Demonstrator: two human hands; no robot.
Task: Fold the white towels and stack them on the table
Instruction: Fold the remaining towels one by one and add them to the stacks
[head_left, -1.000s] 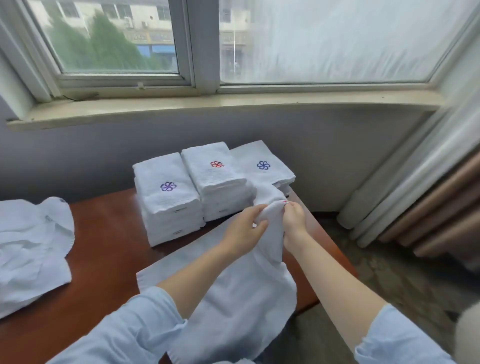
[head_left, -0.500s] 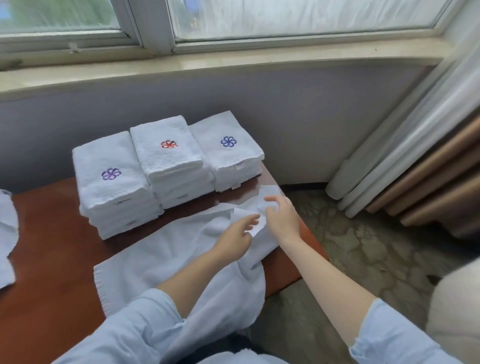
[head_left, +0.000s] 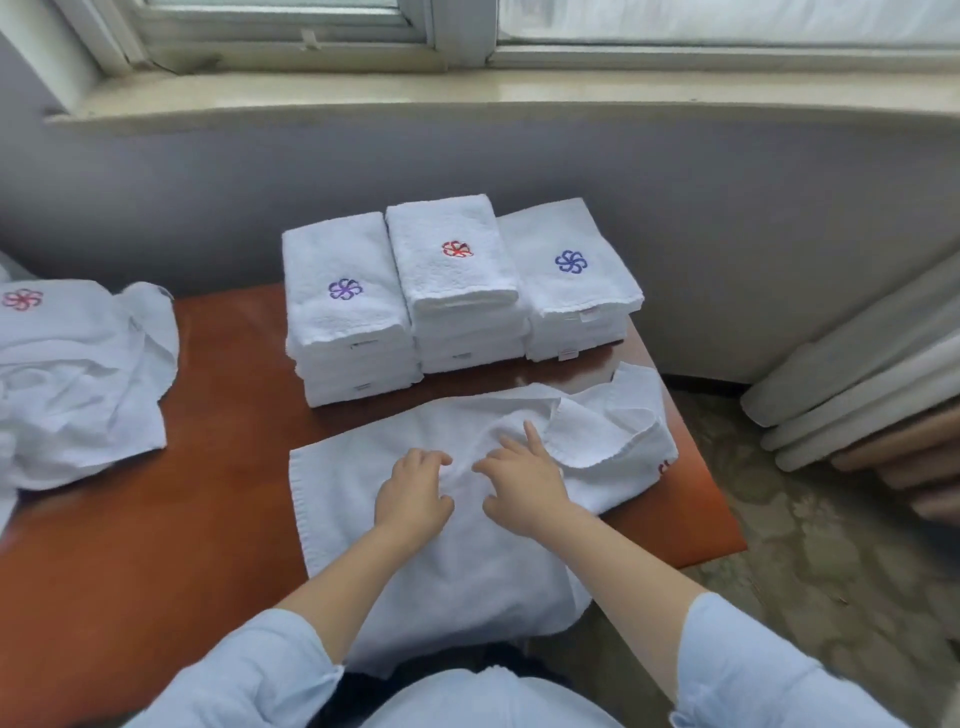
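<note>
A white towel (head_left: 358, 483) lies spread across the near right part of the brown table (head_left: 208, 395), its near end hanging over the front edge and its far right corner rumpled and turned over. My left hand (head_left: 413, 493) rests on the towel's middle with its fingers bent down onto the cloth. Just to the right, my right hand (head_left: 522, 486) lies flat on the towel with straight fingers pointing at the rumpled corner. Behind the towel stand three stacks of folded white towels: one with a purple flower (head_left: 345, 312), one with a red flower (head_left: 452, 270), one with a blue flower (head_left: 571, 280).
A heap of unfolded white towels (head_left: 72, 384) lies at the table's left end. A grey wall and a window sill (head_left: 467, 98) stand behind the table. Rolled curtains (head_left: 857, 384) lean at the right, above a patterned floor.
Both hands have let go of the towel's far right corner and come back to its middle, resting on the cloth. The towel now lies flatter on the table.
</note>
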